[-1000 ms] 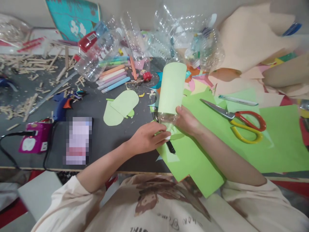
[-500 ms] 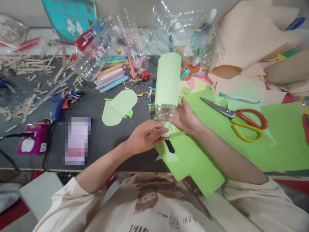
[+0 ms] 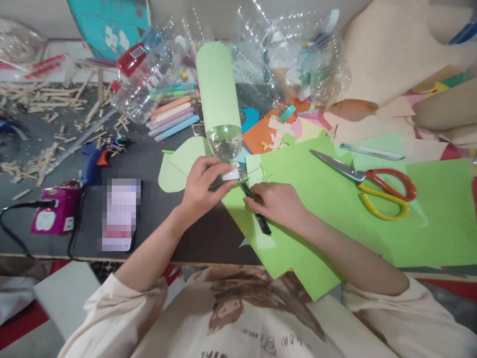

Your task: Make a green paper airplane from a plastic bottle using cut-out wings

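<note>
Fingers of the L hand (image 3: 199,189) were pinched narrow on the white cap (image 3: 231,175) of the bottle (image 3: 225,144), thumb on the near side. In the head view the bottle was tilted, base toward the far edge of the worktop (image 3: 154,211), cap toward the near edge; couldn't tell if it touched the worktop. Pale green paper (image 3: 218,84) was wrapped round its body, clear plastic showing btwn paper & cap.

R hand (image 3: 278,204) had its fingers curled in, thumb & index at a black cutter (image 3: 264,224); couldn't tell if they gripped it. Cutter lay at a slant, lower end over the green sheet (image 3: 439,209), which reached the near edge & hung past it in part. Scissors (image 3: 357,176) w/ red & yellow handles lay R of the R hand, on the sheet; pen (image 3: 372,152) just beyond, twd the far edge.

L of the bottle: pale green cutouts (image 3: 169,171), partly hidden by the L hand; markers (image 3: 173,119) in a row farther back. Phone (image 3: 119,214), screen blurred, & purple box (image 3: 52,216) were nr the near edge, glue gun (image 3: 89,161) behind them. Sticks (image 3: 40,94) were scattered twd the far edge, at L; clear bottles (image 3: 316,54) were heaped along it.
</note>
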Motion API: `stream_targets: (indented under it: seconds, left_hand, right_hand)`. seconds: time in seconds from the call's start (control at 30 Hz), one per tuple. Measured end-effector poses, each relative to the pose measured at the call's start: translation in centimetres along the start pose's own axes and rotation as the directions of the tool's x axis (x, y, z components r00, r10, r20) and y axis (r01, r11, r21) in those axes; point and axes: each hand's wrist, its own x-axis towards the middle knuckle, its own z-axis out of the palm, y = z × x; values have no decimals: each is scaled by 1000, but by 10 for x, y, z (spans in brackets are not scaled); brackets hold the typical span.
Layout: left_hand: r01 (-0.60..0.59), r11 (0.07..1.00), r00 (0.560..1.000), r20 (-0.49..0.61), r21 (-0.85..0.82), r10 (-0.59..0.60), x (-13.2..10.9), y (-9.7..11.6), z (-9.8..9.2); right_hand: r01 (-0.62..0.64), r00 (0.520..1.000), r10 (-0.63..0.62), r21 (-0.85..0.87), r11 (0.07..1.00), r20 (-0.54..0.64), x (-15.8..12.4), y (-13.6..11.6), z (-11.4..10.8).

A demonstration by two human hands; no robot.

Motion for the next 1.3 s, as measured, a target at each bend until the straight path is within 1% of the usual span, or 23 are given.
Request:
stream_targets:
  seconds: [0.07, 0.13, 0.2, 0.27, 0.33, 0.37, 0.4, 0.43, 0.47, 0.5, 0.53, 0.57, 0.6, 0.63, 0.67, 0.7, 0.77, 0.87, 0.97, 1.03, 1.1, 1.17, 1.3]
  left_hand:
    - [-3, 1000, 1000, -3, 4, 3, -1, 0, 0]
    - [3, 1000, 1000, 6, 13, -3, -2, -1, 0]
    - [18, 1000, 1000, 25, 21, -18, -3, -3, 1]
    - [30, 1000, 999, 29, -1, -30, -4, -3, 3]
    - [25, 999, 999, 25, -39, -24, -4, -2, 5]
    - [13, 999, 1000, 28, -46, -12, -5, 0, 6]
    - [-8, 999, 999, 34, -39, 9, -5, 2, 7]
    - [-36, 999, 998, 46, -23, 37, -5, 5, 8]
    - [-70, 998, 996, 62, -6, 70, -6, 9, 9]
    - [-104, 995, 992, 78, 4, 103, -6, 12, 10]
    - [-131, 991, 987, 94, 4, 130, -7, 15, 10]
    - [-145, 989, 983, 109, -2, 145, -7, 18, 11]
    - [-150, 989, 981, 122, -10, 150, -7, 20, 12]
    - [-143, 990, 981, 129, -15, 144, -8, 21, 13]
    - [-132, 991, 983, 127, -17, 133, -8, 21, 13]
    - [-119, 993, 985, 121, -19, 121, -8, 20, 14]
    - [-96, 995, 989, 107, -29, 99, -9, 17, 16]
    - [-22, 998, 992, 121, -60, 29, -9, 13, 17]
    - [95, 990, 984, 160, -101, -78, -9, 11, 17]
    - [171, 974, 973, 183, -149, -142, -8, 10, 16]
    - [214, 959, 965, 195, -188, -178, -6, 10, 15]
    - [214, 955, 965, 193, -205, -175, -4, 10, 14]
    - [179, 956, 977, 161, -233, -143, -4, 10, 14]
  right_hand:
    - [8, 1000, -8, 6, 1000, -21, 1, -1, 1]
    - [1, 998, 5, 96, 995, -63, 3, 6, 0]
    - [-30, 988, 59, 196, 980, -144, 8, 20, -4]
    - [-88, 953, 151, 235, 968, -264, 13, 38, -9]
    - [-145, 886, 227, 224, 964, -405, 15, 55, -13]
    - [-138, 837, 242, 238, 961, -492, 15, 61, -15]
    - [-99, 774, 237, 256, 961, -587, 15, 65, -15]
    - [-26, 709, 201, 260, 965, -676, 13, 67, -14]
    - [68, 646, 138, 237, 969, -750, 11, 67, -13]
    - [167, 598, 49, 184, 969, -800, 9, 66, -10]
    - [264, 565, -63, 107, 959, -822, 7, 63, -7]
    - [348, 550, -181, 26, 937, -815, 7, 59, -3]
    - [421, 545, -291, -44, 906, -787, 6, 56, 1]
    - [478, 549, -378, -91, 874, -746, 7, 52, 5]
    - [518, 563, -438, -114, 848, -701, 8, 49, 9]
    - [548, 576, -477, -120, 828, -663, 9, 46, 12]
    - [576, 611, -506, -97, 812, -608, 12, 41, 16]
    - [578, 666, -481, -12, 816, -571, 14, 37, 19]
    - [530, 749, -391, 128, 838, -535, 16, 36, 20]
    - [503, 781, -338, 209, 839, -524, 18, 37, 19]
    - [490, 793, -301, 261, 832, -530, 19, 39, 19]
    - [479, 795, -271, 287, 829, -543, 20, 40, 18]
    - [480, 771, -254, 270, 835, -585, 18, 39, 15]
